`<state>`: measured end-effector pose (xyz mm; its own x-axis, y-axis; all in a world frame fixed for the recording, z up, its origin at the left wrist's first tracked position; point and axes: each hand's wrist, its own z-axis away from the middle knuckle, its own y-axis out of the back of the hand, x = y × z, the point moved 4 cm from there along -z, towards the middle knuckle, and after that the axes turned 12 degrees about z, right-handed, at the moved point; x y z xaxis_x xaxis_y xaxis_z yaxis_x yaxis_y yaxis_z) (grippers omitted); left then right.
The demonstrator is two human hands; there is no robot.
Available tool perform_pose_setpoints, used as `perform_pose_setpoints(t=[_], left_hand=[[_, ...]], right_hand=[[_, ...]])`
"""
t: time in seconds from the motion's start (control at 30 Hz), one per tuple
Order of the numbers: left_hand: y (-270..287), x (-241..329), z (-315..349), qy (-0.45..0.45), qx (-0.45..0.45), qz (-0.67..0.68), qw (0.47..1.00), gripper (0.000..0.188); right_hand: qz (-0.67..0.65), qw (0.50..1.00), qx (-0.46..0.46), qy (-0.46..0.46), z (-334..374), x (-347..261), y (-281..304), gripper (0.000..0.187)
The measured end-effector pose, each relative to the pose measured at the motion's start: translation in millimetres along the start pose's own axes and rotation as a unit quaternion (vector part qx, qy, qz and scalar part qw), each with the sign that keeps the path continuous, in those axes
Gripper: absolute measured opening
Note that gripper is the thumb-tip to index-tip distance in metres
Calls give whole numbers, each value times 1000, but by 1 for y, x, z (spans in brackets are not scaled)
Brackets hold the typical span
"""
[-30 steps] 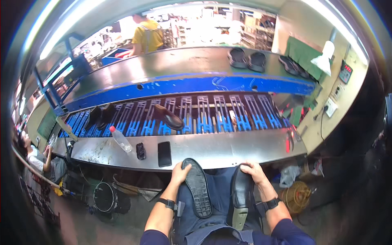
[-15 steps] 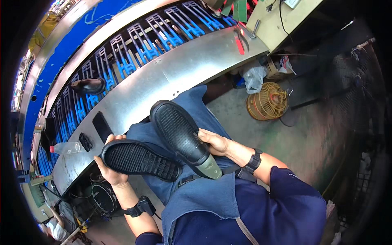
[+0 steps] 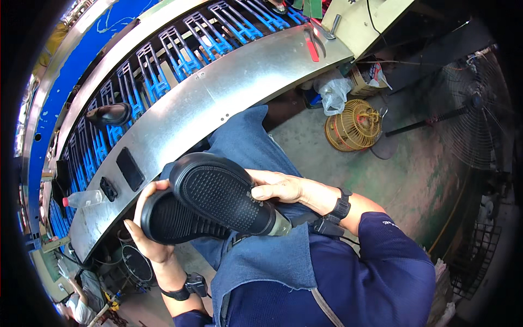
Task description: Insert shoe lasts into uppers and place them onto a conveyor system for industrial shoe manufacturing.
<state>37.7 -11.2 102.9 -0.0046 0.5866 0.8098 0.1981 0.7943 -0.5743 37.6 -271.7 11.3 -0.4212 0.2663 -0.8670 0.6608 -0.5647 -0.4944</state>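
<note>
My left hand (image 3: 152, 240) is closed on the rounded end of a black shoe sole (image 3: 166, 220) with ribbed texture. Over that sole, overlapping much of it, my right hand (image 3: 279, 186) holds a black shoe (image 3: 218, 191), its dotted bottom facing up and my thumb pressed on it. A grey-green shoe last (image 3: 281, 224) sticks out of the shoe's heel end. Both pieces are above my lap, covered by a blue apron (image 3: 261, 267). Whether shoe and sole touch, I cannot tell.
A metal bench (image 3: 218, 92) curves ahead, holding a phone (image 3: 129, 169), a plastic bottle (image 3: 84, 198), red-handled pincers (image 3: 314, 46) and a hammer (image 3: 334, 26). Beyond, another black shoe (image 3: 109, 114) sits on a blue-pronged rack (image 3: 155, 82). A wicker basket (image 3: 354, 126) and a fan (image 3: 474, 109) stand right.
My right hand has brought the shoe leftward and down over the sole, turning its bottom more toward me. My left hand keeps its hold on the sole.
</note>
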Motion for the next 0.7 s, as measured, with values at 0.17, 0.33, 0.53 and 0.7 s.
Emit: perform_pose_setpoints(t=[0.17, 0.33, 0.53, 0.7], left_hand=[[-21, 7, -29, 6, 25, 114, 993, 84], [-55, 8, -38, 22, -87, -137, 987, 87], [-48, -1, -10, 23, -87, -34, 995, 76], [-47, 4, 2, 4, -95, -16, 995, 77]], right_hand=[[184, 982, 50, 20, -12, -22, -20, 50], [202, 976, 45, 61, -3, -23, -46, 58], [150, 987, 24, 56, -3, -8, -50, 83], [124, 991, 18, 46, -4, -13, -54, 92]])
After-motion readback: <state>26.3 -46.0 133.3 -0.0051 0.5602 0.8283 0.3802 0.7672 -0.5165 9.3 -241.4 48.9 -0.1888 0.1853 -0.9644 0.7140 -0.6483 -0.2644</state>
